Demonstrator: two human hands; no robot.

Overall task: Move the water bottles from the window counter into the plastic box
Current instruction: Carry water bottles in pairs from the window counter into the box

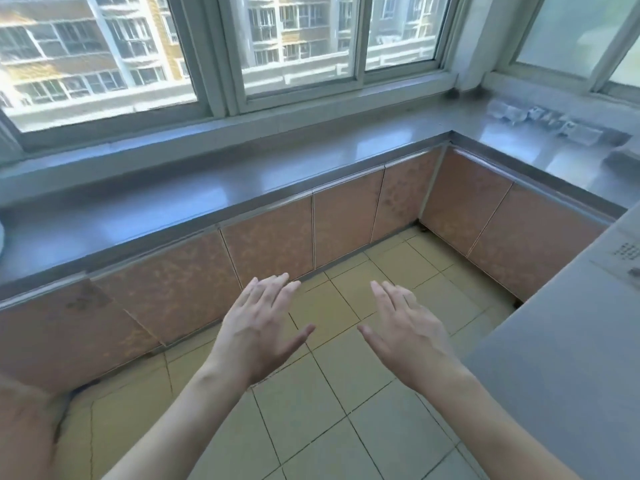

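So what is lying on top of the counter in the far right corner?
A blurred cluster of clear plastic water bottles lies on the counter there, too smeared to count. Both the left hand and the right hand are empty; no box is visible.

We find no text, label, brand, number or sign that we can read anywhere in this view. The clear water bottles lying at the far right of the window counter are too blurred for us to make out any print on them. The small dark marks on the grey panel at the right edge are too small for us to tell whether they are characters.
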